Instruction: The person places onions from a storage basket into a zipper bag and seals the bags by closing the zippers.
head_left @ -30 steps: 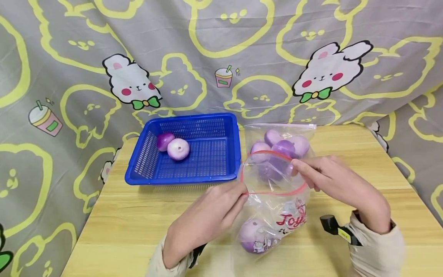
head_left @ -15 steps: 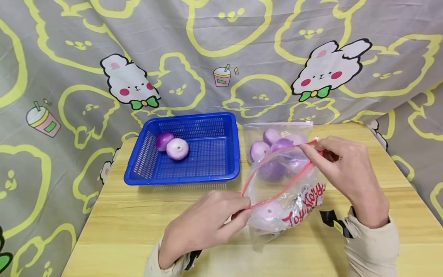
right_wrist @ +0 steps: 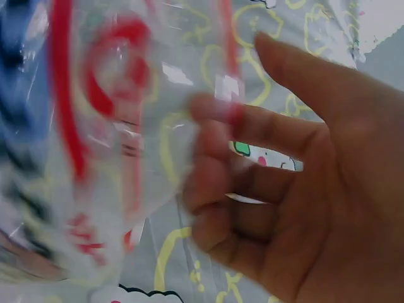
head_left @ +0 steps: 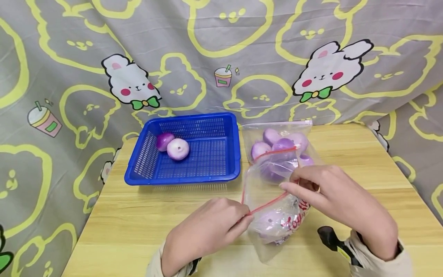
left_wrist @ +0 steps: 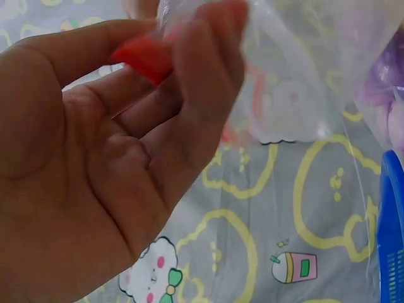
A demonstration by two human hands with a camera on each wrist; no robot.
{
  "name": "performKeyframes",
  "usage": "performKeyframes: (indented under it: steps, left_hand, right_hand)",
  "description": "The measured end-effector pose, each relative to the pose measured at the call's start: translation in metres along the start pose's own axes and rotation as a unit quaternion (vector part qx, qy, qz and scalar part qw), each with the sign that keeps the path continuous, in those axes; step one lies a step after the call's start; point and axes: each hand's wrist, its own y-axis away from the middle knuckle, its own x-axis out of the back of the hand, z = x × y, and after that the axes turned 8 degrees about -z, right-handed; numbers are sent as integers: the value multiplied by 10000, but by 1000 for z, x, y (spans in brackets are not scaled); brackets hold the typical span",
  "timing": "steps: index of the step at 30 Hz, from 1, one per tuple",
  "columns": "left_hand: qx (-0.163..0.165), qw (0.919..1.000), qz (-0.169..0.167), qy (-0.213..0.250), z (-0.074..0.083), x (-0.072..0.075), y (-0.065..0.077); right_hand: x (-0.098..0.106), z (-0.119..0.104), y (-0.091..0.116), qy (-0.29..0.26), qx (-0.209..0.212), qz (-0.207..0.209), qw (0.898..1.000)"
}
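Note:
In the head view, my left hand [head_left: 211, 227] pinches the left corner of a clear zip bag [head_left: 259, 188] with a red zip edge and red lettering. The left wrist view shows the red zip strip [left_wrist: 148, 58] between thumb and fingers. A purple onion [head_left: 268, 223] lies in the lower part of this bag, seen through the plastic. At the bag's right side is my right hand [head_left: 335, 196]. Its bent fingers touch the plastic in the right wrist view, with the thumb [right_wrist: 284, 63] standing apart from them. The bag's mouth gapes.
Behind the held bag, a second clear zip bag [head_left: 247, 132] holds several purple onions [head_left: 283, 144]. A blue basket [head_left: 183, 179] stands to the left with two onions [head_left: 178, 149] inside. All rest on a wooden table [head_left: 121, 227] before a patterned cloth [head_left: 194, 34].
My right hand first raised the bag's right corner up and right, then came back down and left along the rim, leaving that corner. My left hand keeps its pinch, slightly lower.

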Motion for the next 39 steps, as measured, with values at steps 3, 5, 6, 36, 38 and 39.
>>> performKeyframes:
  steps: [3,5,6,36,38,39]
  left_hand:
    - [101,9995,-285,-1,5,-2,1]
    - [166,9987,-481,-9,8,-4,1]
    - [191,9981,-580,-26,9,-5,0]
    - [-4,9783,1854,929,-31,26,17]
    - [121,9705,2255,850,-39,28,17]
    - [215,9670,2402,821,-43,30,17]
  right_hand:
    - [-2,-4,0,184,94,511,9985]
    - [-2,-7,0,278,188,862,9957]
    - [-2,-8,1,300,232,985,9944]
    - [0,-19,9,167,894,1480,9848]
    - [-1,-18,7,140,893,1458,9852]
    - [-2,-17,5,138,927,1478,9846]
